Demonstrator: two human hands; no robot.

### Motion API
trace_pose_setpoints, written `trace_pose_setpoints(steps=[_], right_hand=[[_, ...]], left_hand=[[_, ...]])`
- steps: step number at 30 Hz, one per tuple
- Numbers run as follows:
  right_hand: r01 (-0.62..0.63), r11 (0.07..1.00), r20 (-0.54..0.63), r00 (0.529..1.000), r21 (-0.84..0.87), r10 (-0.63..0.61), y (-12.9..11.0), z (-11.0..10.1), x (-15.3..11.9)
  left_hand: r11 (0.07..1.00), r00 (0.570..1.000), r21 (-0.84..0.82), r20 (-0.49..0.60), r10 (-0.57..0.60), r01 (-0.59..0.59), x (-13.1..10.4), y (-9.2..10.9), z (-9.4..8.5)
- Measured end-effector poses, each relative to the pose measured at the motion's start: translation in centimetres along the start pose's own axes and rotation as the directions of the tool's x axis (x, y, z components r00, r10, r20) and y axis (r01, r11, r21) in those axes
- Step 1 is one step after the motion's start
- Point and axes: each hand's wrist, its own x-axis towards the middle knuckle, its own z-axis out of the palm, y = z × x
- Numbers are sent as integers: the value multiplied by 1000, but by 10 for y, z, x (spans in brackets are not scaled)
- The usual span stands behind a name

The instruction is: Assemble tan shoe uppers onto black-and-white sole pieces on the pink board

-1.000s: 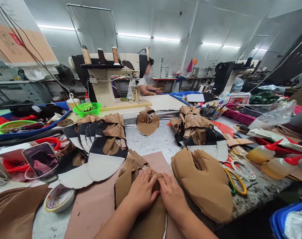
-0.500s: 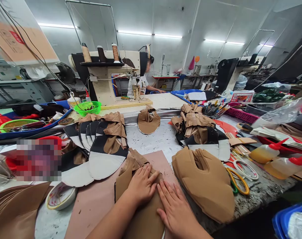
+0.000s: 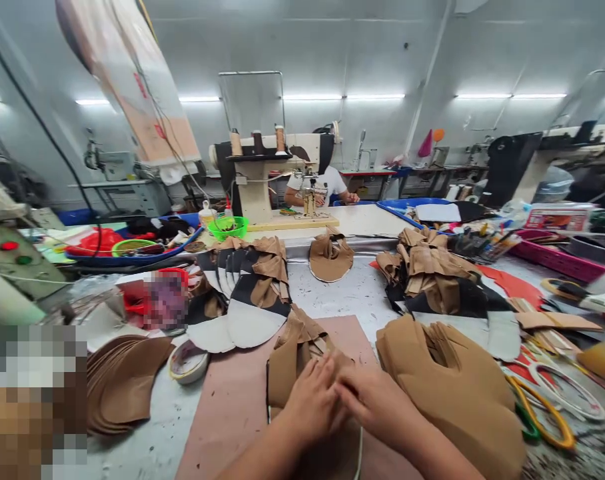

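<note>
A brown cloth piece with a white edge (image 3: 281,377) is laid on a flat pink sheet (image 3: 222,400) on the speckled silver bench (image 3: 327,297). It is pressed by the left hand (image 3: 311,393), whose fingers are stretched out. The right hand (image 3: 373,397) is curled beside them; whether cloth is pinched there cannot be told. Smoothing seems to be the step being done; next, even pressing is probably needed.

Brown fabric piece (image 3: 281,373): single item, laid lengthwise on pink sheet (image 3: 222,407). Strap-like folds bunched at far end, by sheet's far edge. Left flap dark-edged; pale edging along right side nearer the bottom. Middle covered.
</note>
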Motion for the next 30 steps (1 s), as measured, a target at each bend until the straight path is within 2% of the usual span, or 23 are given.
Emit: trace_pose_setpoints(steps=[2, 5, 7, 9, 12, 16, 20, 23, 26, 30], right_hand=[[125, 992, -58, 991, 16, -124, -7, 3, 33], [271, 959, -22, 962, -86, -274, -14, 25, 79], [311, 934, -2, 949, -175, -316, -20, 37, 98], [358, 909, -4, 930, -216, -367, -26, 42, 104], [390, 914, 88, 920, -116, -381, -31, 38, 101], [224, 974, 295, 929, 39, -225, -30, 38, 108], [146, 989, 368, 918, 33, -148, -23, 45, 128], [132, 991, 404, 906, 10, -125, -22, 48, 137], [134, 991, 425, 898, -17, -114, -26, 51, 139], [160, 985, 408, 905, -72, -118, -29, 54, 136]], left_hand=[[999, 1000, -52, 1, -8, 8, -32, 2, -3], [988, 994, -105, 26, -109, 111, -71, 3, -9], [981, 989, -128, 61, -137, 144, -86, 3, -9], [977, 985, -141, 92, -145, 157, -93, 3, -6], [977, 984, -129, 81, -158, 167, -96, 6, 5], [972, 975, -75, 43, -219, 222, -97, 15, 19], [954, 955, -55, 72, -289, 293, -96, 25, 25], [942, 943, -64, 86, -323, 329, -94, 29, 21], [924, 927, -71, 36, -374, 376, -86, 22, 13], [870, 865, 13, -117, -489, 493, -69, -3, 6]])
